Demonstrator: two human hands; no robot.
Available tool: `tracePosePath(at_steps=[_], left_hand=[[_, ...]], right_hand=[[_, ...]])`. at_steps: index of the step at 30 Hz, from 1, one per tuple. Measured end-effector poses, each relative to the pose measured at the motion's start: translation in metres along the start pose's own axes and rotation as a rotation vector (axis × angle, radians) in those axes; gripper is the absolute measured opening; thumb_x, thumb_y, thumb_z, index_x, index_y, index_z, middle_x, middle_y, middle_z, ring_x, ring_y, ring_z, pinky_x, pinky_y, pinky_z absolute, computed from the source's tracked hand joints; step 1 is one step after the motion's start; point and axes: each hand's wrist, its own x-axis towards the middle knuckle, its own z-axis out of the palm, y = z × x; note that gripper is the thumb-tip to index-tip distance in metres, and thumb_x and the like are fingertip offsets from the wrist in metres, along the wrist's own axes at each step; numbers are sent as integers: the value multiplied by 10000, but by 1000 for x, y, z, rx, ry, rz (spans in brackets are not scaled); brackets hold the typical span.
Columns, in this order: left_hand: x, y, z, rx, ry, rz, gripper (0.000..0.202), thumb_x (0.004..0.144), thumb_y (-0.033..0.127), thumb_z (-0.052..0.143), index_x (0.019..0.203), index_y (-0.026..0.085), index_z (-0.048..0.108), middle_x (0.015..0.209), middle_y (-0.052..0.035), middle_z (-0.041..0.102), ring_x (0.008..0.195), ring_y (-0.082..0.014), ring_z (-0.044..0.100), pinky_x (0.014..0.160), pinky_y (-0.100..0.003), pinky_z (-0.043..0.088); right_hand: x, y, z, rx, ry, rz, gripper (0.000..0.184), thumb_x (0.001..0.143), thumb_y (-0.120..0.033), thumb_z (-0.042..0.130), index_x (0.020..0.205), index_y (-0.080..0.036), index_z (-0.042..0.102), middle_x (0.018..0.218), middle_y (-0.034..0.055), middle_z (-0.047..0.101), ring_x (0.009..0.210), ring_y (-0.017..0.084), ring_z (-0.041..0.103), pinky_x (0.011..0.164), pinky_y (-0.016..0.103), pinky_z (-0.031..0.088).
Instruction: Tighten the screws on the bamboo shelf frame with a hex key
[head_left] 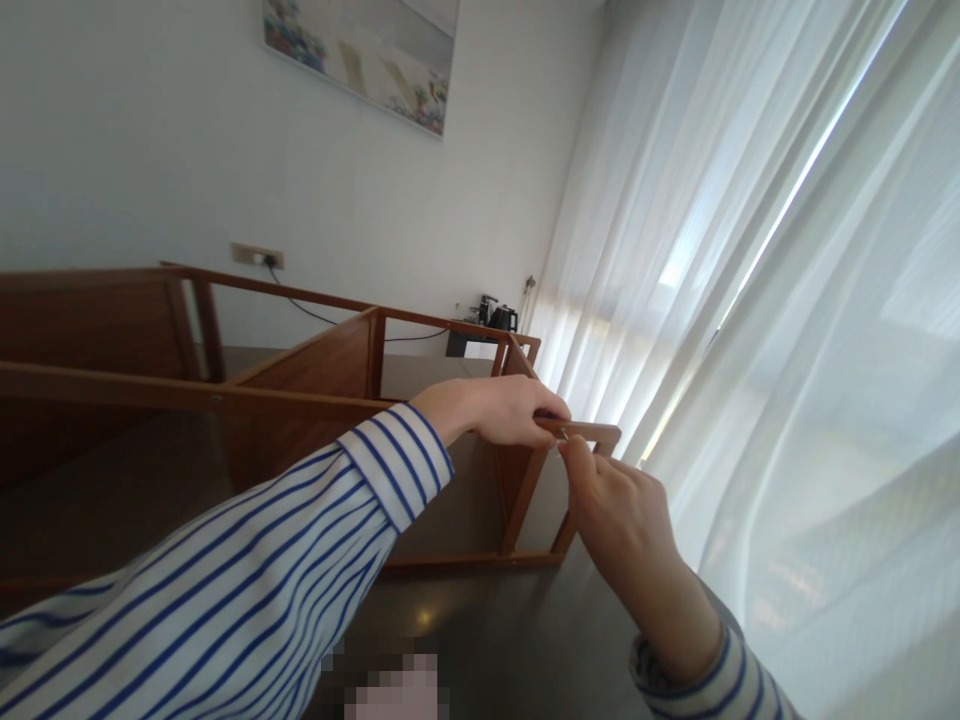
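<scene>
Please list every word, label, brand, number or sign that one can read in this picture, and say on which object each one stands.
No text can be read anywhere.
Painting on the wall: colours only, no letters to see.
Socket plate and kettle: too small and blurred for any marking to be read.
Wooden frame under the left hand and right hand: no label or number shows.

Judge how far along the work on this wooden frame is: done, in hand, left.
Done: the wooden frame has rails and panels joined. In hand: the left hand grips the corner rail; the right hand pinches a small piece there, too small to identify. Left: probably fastening that corner.
</scene>
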Motion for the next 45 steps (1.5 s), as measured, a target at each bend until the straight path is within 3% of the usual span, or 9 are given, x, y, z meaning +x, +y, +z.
tracePosePath(at_steps=[9,18,31,36,40,45], left_hand=[[1,-2,0,5,5,17,338,776,439,553,1043,249,639,897,14,661,773,-138,582,651,-216,394],[2,-5,0,7,9,36,324,783,445,541,1024,253,640,867,15,657,759,-139,584,654,-223,395],[-1,1,-2,-2,4,0,322,770,436,566,1021,248,638,901,11,641,775,-143,573,635,-219,387],[-3,6,-4,27,2,-41,367,769,471,565,1059,256,632,951,5,645,801,-146,576,632,-219,381],[-6,13,-5,60,17,-67,388,813,521,492,1048,250,639,956,-8,657,785,-145,581,622,-227,376],[-12,20,-3,184,64,-69,436,877,548,374,1074,268,644,966,-16,690,798,-157,607,652,-248,380]], right_hand=[[-1,-16,6,48,-137,288,115,913,-185,454,882,-172,565,468,-7,578,410,143,566,446,251,121],[4,-22,0,113,-193,372,158,923,-178,431,892,-178,586,518,11,618,459,158,597,439,249,137],[9,-17,-15,3,-255,288,148,912,-219,448,791,-189,528,506,16,615,449,185,615,438,260,125],[3,-7,-18,105,-172,210,176,911,-226,449,759,-201,534,533,-11,624,468,160,611,453,260,146],[-15,4,-13,186,-175,194,251,929,-272,437,704,-205,526,547,-22,621,495,140,609,461,267,177],[-66,-10,19,332,-390,189,240,941,-239,423,750,-210,564,640,-14,670,549,136,636,468,265,230]])
